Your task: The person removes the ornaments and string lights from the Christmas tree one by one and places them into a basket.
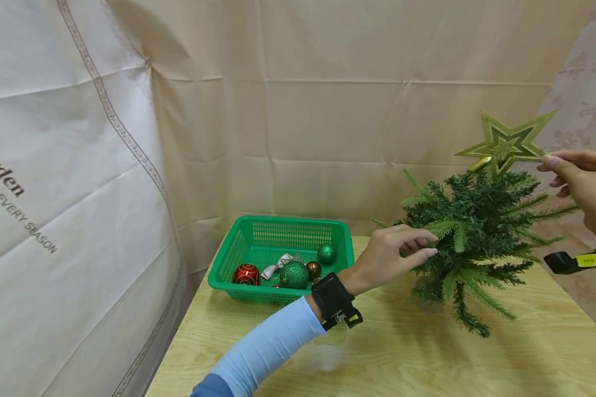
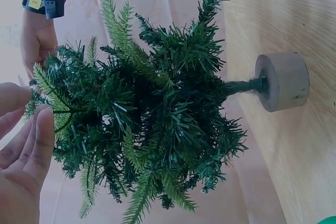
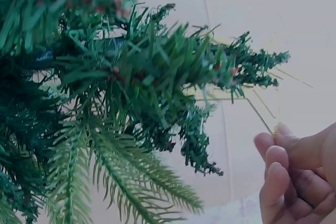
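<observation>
A gold star tree topper (image 1: 507, 142) stands at the top of a small artificial Christmas tree (image 1: 482, 226), tilted, with a gold tube at its base. My right hand (image 1: 588, 179) pinches one point of the star between thumb and fingers. In the right wrist view, branches partly hide the star, and the right hand (image 3: 299, 174) is beside them. Over on the tree's left side, my left hand (image 1: 394, 253) has its fingers loosely bent with a gap to the thumb. The left wrist view has those fingers (image 2: 41, 137) close to a light green sprig; contact is unclear.
A green plastic basket (image 1: 290, 220) left of the tree holds a red ball (image 1: 246, 274), green glitter balls (image 1: 294, 274) and a brown ball (image 1: 313, 269). The tree's round wooden base (image 2: 286, 82) rests on the wooden table (image 1: 402, 353). Cloth hangs behind.
</observation>
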`<state>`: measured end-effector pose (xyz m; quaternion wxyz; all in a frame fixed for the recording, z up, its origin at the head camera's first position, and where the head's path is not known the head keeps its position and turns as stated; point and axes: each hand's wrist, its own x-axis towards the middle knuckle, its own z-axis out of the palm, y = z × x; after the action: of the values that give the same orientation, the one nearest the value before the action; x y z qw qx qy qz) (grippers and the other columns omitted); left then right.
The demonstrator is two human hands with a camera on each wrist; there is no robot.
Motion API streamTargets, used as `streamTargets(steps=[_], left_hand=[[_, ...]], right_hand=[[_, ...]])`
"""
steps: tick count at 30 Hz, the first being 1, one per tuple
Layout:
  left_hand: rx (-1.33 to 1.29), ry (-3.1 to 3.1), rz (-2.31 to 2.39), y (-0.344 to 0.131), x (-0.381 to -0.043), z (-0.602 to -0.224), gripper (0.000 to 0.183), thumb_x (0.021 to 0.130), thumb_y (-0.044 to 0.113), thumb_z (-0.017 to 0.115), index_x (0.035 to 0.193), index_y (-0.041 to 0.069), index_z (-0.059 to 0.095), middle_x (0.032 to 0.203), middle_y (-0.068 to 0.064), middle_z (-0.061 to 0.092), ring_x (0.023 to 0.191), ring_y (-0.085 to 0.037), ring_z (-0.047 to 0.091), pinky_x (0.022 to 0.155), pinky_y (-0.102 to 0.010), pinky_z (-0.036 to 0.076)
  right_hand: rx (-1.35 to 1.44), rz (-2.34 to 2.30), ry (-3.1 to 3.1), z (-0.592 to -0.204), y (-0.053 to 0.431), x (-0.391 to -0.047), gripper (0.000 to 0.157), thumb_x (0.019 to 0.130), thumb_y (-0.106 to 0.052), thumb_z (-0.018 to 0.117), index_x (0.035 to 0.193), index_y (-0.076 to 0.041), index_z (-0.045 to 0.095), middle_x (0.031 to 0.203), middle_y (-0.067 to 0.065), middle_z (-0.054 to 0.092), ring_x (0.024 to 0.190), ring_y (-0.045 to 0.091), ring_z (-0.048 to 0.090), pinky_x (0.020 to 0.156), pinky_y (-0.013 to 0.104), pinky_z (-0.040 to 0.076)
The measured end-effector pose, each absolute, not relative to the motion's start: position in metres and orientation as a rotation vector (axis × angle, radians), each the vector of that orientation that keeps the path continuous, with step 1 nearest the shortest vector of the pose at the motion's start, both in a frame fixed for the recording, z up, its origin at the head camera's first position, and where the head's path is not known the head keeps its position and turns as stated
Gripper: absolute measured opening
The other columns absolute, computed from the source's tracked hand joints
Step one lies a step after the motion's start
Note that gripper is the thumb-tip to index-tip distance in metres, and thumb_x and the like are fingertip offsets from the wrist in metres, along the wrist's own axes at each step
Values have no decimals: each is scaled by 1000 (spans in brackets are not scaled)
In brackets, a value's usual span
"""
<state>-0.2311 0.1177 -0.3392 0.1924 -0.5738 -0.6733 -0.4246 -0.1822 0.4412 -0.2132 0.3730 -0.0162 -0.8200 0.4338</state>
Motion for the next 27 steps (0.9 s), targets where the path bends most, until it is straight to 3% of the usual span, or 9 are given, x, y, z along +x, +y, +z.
streamTargets(steps=[15,27], left_hand=[[-1608,-1894,-1160,117,-232,-338,26,103,14,67,127,5,69,104,-2,67,88,1,58,84,-8,44],[-1596,-1872,-1203,115,-232,-339,25,101,12,70,125,4,70,102,-5,68,86,-6,61,82,-9,46]], right_hand=[[-13,1096,-2109,-209,421,-175,16,105,-23,61,116,-30,70,83,-33,64,64,-1,52,55,10,40],[-35,1055,-2159,-213,409,-172,20,105,-25,62,123,-23,72,83,-28,63,64,2,52,57,13,39]])
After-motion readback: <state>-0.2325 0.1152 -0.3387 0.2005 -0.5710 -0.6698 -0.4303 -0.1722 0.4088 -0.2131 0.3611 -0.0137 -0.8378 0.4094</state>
